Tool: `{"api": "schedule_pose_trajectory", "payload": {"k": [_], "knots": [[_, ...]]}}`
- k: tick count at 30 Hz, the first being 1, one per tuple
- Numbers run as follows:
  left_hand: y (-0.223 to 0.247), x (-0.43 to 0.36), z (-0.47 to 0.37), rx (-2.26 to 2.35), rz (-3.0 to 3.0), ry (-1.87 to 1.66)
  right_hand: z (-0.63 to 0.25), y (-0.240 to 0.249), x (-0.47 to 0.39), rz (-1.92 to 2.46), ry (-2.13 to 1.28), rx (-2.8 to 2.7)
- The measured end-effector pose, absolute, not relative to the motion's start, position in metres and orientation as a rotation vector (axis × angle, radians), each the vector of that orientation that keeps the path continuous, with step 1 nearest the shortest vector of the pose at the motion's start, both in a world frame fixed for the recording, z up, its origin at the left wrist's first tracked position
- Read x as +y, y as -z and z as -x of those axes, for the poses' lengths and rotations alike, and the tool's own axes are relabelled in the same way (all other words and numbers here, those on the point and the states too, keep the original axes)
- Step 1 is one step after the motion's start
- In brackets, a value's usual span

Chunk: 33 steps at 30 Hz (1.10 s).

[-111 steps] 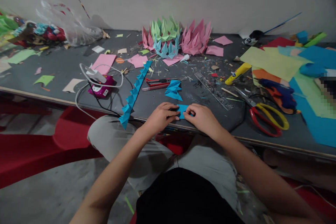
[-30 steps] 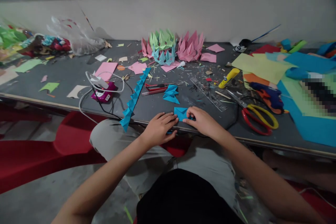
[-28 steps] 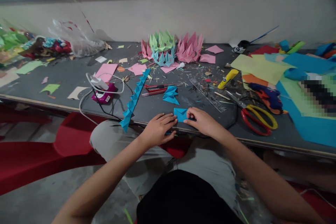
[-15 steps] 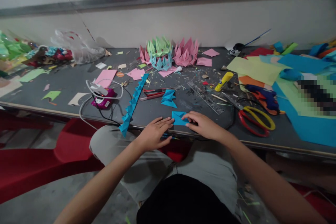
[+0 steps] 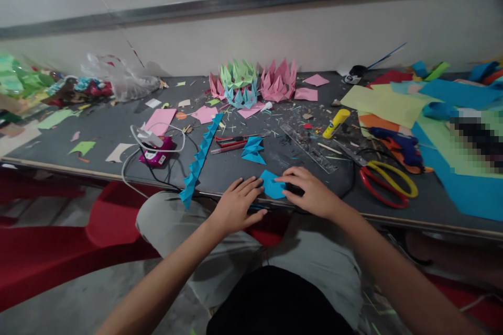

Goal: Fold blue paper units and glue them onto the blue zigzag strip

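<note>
A small folded blue paper [image 5: 272,185] lies at the table's front edge between my hands. My right hand [image 5: 308,191] pinches its right side between thumb and fingers. Spread flat, my left hand [image 5: 239,203] rests at the edge with its fingertips against or close to the paper's left side. Just beyond the paper sits a folded blue piece with points [image 5: 253,150]. To the left, a long strip of blue folded points [image 5: 201,159] lies slantwise, its near end over the table edge.
Behind stand pink [image 5: 279,81] and green [image 5: 238,73] folded-paper rings. Red-and-yellow scissors [image 5: 387,180], a yellow glue stick [image 5: 336,123], a clear ruler [image 5: 308,149] and a glue gun [image 5: 398,144] lie right. A purple power block [image 5: 157,153] with cables is left.
The blue paper has turned from a rectangle lying square to the edge into a tilted, many-sided shape. My right hand now grips its right side; the view has shifted slightly.
</note>
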<state>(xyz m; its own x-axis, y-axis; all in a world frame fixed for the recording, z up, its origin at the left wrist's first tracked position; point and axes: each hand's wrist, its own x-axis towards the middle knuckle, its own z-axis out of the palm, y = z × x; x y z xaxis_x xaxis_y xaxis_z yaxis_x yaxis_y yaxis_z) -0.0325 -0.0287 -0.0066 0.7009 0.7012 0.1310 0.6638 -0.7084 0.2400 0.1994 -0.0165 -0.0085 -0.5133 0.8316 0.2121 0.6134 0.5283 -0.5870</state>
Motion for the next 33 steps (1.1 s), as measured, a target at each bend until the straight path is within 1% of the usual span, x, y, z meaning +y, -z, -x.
{"api": "schedule_pose_trajectory", "payload": {"k": [4,7,11,15,25,33], "knots": [[0.008,-0.02,0.029,1.164,-2.699,-0.44,-0.207,0.011,-0.02,1.141,-0.544,-2.438],[0.012,-0.018,0.026,1.148,-2.716,-0.508,-0.204,0.016,-0.027,1.134,-0.419,-2.544],[0.015,-0.02,0.025,1.134,-2.717,-0.544,-0.195,0.021,-0.035,1.109,-0.198,-2.521],[0.014,-0.017,0.023,1.178,-2.652,-0.533,-0.19,0.022,-0.035,0.96,-0.133,-2.467],[0.01,-0.011,0.01,1.361,-2.496,-0.483,-0.202,0.017,-0.017,0.898,-0.225,-2.407],[0.01,-0.01,0.013,1.326,-2.438,-0.431,-0.188,0.012,-0.003,1.163,-0.672,-2.196]]}}
